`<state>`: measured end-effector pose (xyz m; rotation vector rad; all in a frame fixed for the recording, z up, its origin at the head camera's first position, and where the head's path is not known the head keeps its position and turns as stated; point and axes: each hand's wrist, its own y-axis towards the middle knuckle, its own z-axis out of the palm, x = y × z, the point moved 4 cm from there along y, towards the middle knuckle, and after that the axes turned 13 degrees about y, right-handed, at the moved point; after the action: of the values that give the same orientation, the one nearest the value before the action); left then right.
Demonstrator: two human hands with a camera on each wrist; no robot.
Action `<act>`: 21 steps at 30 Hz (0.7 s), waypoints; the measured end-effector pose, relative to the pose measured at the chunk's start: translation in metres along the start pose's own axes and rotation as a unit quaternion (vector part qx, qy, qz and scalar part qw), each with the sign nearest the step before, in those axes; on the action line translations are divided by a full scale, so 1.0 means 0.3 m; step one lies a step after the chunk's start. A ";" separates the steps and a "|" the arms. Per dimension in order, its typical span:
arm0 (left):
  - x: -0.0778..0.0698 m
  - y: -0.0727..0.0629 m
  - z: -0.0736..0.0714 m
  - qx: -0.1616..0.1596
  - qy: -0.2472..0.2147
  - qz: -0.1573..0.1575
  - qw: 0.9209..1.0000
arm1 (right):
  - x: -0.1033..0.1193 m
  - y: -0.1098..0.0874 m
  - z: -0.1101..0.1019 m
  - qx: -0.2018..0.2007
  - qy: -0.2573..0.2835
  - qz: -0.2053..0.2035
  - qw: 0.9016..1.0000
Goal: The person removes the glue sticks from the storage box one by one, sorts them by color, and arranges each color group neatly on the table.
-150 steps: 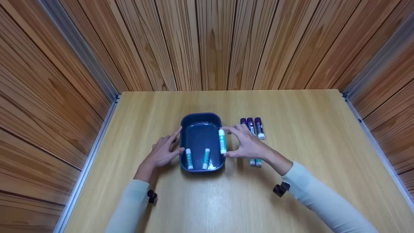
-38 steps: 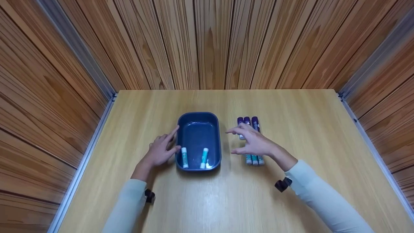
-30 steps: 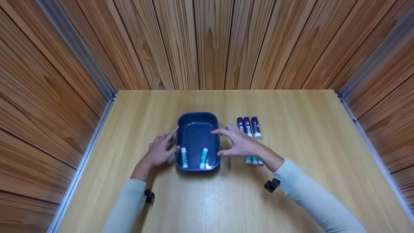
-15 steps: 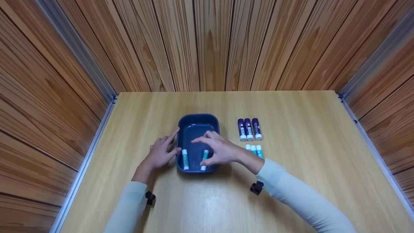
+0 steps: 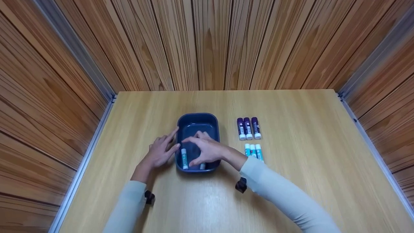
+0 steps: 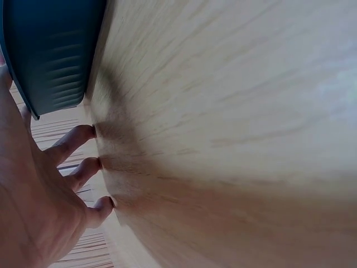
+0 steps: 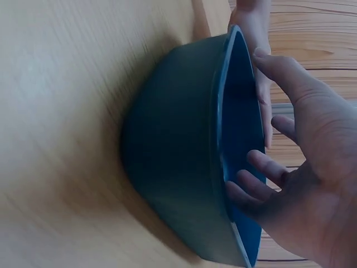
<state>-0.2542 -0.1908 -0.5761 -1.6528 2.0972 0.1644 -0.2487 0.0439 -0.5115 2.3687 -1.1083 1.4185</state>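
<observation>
My right hand (image 5: 205,149) hovers over the dark blue tub (image 5: 178,136), thumb and fingers spread with nothing between them. Just left of its fingertips, a green-and-white glue stick (image 5: 184,158) lies in the tub's near left part. A second glue stick (image 5: 202,166) in the tub is mostly hidden under this hand. At the tub's left side, my left hand (image 5: 161,151) touches the rim with straight index finger and thumb; its other fingertips rest on the table in the left wrist view. The right wrist view shows the right hand's fingers (image 7: 262,184) reaching over the rim.
Right of the tub, three purple-capped glue sticks (image 5: 247,128) lie in a row on the wooden table (image 5: 291,129). Nearer lie three green-and-white glue sticks (image 5: 253,150), partly covered by the right sleeve. Wood-plank walls (image 5: 213,45) enclose the table.
Five seconds ago my right hand pinched a glue stick at the tub's right rim; that stick now lies in the near row. The emptied hand has moved left over the tub. Left hand stays.
</observation>
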 end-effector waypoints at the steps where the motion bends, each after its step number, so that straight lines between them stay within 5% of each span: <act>1: 0.000 0.000 -0.001 -0.001 0.000 0.000 1.000 | -0.001 0.006 0.007 0.002 -0.001 0.003 1.000; 21: -0.001 0.000 -0.002 -0.006 -0.004 0.009 1.000 | -0.055 0.110 0.068 0.048 -0.062 0.092 0.993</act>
<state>-0.2542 -0.1906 -0.5754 -1.6368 2.1106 0.1881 -0.2611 0.0191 -0.5429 2.5059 -1.3523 1.4279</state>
